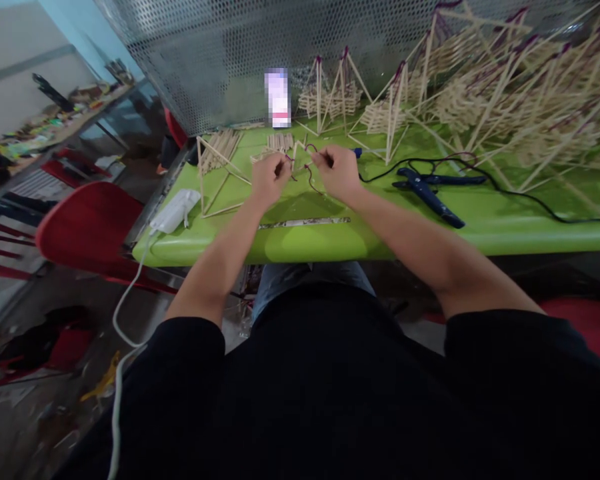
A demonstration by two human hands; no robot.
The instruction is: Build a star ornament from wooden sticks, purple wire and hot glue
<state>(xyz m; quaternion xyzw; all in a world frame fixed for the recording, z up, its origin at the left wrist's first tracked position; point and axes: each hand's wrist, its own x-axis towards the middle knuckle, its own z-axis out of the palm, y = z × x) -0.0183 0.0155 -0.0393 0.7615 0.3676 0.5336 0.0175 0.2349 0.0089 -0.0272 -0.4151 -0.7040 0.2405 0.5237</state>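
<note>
My left hand (270, 179) is pinched closed over the green table, with a dark red cord (314, 183) end showing at its fingertips. Close by on the right, my right hand (338, 172) pinches a loop of the same dark red cord. Between the hands a loose piece of cord trails down to the tabletop. Just behind the fingers lie a small stack of short wooden sticks (280, 141) and some thin stick ends. An open frame of thin wooden sticks (202, 175) stands left of my left hand.
A blue hot glue gun (425, 190) with a black cable lies at right. Several stick structures (520, 113) crowd the back right. A lit phone (279, 100) leans on the mesh panel (220, 73). A white power strip (176, 211) sits at the left edge, beside a red chair (87, 223).
</note>
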